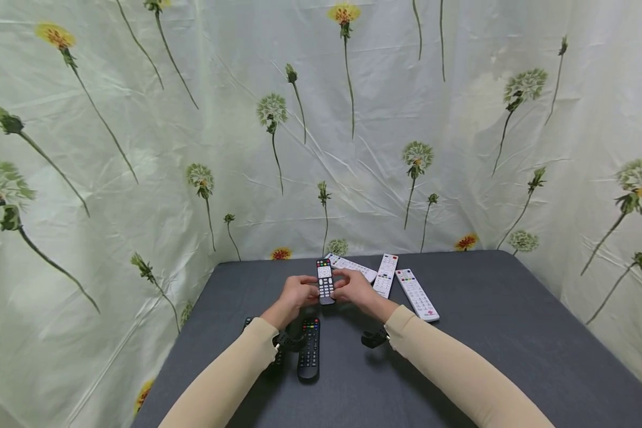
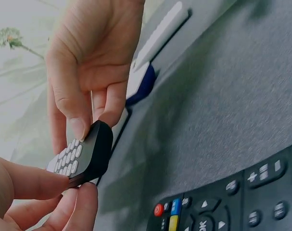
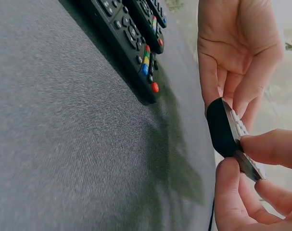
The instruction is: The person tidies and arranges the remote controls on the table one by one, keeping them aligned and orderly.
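Both hands hold a black remote control [image 1: 326, 282] with pale buttons, one hand on each long side. In the head view the left hand [image 1: 298, 291] grips its left edge and the right hand [image 1: 357, 288] its right edge. The left wrist view shows the remote's dark rounded end [image 2: 101, 150] raised off the table, left thumb over the buttons and fingers beneath. Seen from the right wrist, the right hand [image 3: 251, 207] pinches the remote between thumb and fingers, while the left hand [image 3: 237, 53] holds the opposite side. Its far end is partly hidden by fingers in the wrist views.
White remotes lie beyond and right of the hands: one slanted [image 1: 361, 268], one nearly upright [image 1: 386, 275], one angled [image 1: 417, 295]. Nearer, a black remote [image 1: 308, 351] lies by the left forearm, which partly covers more. A flowered cloth [image 1: 364, 178] hangs behind the dark table [image 1: 492, 321].
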The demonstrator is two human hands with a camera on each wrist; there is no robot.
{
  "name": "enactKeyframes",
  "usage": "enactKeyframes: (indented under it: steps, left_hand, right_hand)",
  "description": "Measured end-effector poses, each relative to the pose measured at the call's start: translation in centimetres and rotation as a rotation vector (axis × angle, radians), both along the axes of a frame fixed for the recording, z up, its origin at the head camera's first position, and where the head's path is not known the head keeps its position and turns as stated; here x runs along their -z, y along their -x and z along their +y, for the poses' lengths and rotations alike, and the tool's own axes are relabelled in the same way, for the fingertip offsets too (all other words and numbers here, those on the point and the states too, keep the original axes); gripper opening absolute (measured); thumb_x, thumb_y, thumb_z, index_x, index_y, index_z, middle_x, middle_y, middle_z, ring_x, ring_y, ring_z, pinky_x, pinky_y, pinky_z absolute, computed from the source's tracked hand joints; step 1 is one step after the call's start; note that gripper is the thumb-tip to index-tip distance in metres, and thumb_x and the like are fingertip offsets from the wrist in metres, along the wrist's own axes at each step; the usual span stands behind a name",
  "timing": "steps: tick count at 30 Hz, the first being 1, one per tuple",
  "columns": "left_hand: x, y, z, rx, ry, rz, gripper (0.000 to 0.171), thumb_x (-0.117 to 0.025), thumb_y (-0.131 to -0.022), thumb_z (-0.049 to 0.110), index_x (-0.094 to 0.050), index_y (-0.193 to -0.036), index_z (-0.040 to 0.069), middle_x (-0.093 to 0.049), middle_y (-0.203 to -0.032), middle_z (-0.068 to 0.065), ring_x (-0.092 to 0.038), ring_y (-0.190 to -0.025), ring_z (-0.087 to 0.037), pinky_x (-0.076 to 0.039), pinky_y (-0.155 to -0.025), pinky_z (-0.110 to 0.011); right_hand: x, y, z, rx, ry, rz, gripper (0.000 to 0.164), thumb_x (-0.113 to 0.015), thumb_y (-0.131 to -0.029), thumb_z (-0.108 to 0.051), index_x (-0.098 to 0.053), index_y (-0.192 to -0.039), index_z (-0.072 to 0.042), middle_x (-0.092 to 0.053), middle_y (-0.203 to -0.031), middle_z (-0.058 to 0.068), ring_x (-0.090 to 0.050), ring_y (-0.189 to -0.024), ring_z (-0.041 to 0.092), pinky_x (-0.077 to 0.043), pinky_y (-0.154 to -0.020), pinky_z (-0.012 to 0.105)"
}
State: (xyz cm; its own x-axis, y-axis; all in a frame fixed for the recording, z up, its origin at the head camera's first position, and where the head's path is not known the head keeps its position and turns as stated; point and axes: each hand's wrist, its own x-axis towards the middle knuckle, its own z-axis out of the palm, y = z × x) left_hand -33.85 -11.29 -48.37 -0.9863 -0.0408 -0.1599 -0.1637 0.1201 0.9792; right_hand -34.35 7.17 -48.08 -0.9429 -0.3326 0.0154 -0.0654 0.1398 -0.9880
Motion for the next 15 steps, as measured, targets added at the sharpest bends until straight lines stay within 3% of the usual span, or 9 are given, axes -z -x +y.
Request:
enactKeyframes:
  steps: [6, 15]
  left_hand:
    - [-0.3, -1.1, 0.3, 0.072, -0.050, -0.014, 0.050, -0.062, -0.086, -0.014, -0.058, -0.135, -0.005, -0.066, -0.111, -0.025, -0.070, -0.076, -0.021, -0.060, -0.076, -0.041]
    - [-1.5, -3.4, 0.9, 0.107, -0.057, -0.042, 0.041, -0.058, -0.094, -0.005, -0.057, -0.135, -0.006, -0.066, -0.110, -0.020, -0.071, -0.086, -0.024, -0.060, -0.076, -0.040]
  right_hand:
    - [-0.4, -0.9, 1.1, -0.028, -0.036, -0.025, 0.077, -0.072, -0.081, 0.011, -0.041, -0.151, 0.001, -0.063, -0.113, 0.027, -0.066, -0.085, 0.021, -0.059, -0.077, 0.039]
    - [-0.6, -2.7, 2.3, -0.041, -0.048, -0.035, 0.087, -0.077, -0.078, 0.006, -0.037, -0.154, -0.007, -0.062, -0.109, 0.021, -0.066, -0.082, 0.022, -0.059, -0.080, 0.047]
